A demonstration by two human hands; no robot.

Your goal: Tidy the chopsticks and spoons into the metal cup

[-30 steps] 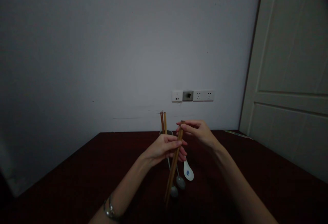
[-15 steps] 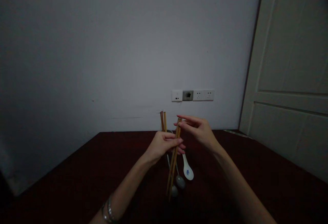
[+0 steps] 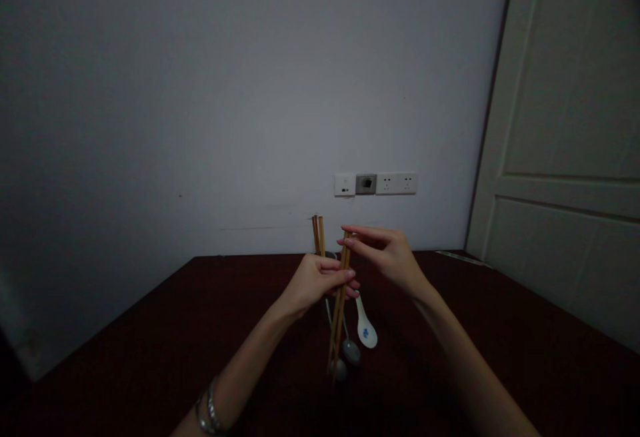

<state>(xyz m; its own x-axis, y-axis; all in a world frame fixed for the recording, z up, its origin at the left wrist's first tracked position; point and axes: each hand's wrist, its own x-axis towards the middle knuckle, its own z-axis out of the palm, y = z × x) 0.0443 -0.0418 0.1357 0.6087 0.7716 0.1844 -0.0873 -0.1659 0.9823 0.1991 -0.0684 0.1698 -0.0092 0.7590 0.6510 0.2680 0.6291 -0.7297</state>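
A pair of wooden chopsticks (image 3: 338, 314) slants between my hands, thick ends up and thin ends toward me. My left hand (image 3: 317, 282) grips them around the upper middle, thumb on the near side. At their top ends, the fingertips of my right hand (image 3: 383, 250) pinch them. Beneath and beyond lie a white spoon with a blue mark (image 3: 367, 332) and two metal spoons, one (image 3: 351, 352) beside the chopsticks and one (image 3: 340, 370) partly behind their tips. More chopsticks (image 3: 319, 234) stand upright behind my left hand; what holds them is mostly hidden.
The dark red table (image 3: 240, 324) reaches back to a pale wall (image 3: 260, 104) with a row of sockets and switches (image 3: 375, 184). On the right is a panelled door (image 3: 565, 157). A thin flat strip (image 3: 463, 259) lies near the table's back right edge.
The chopsticks' top ends have shifted slightly left, and their lower tips have drawn up a little. Both hands keep their hold, my right hand moving slightly left with the ends.
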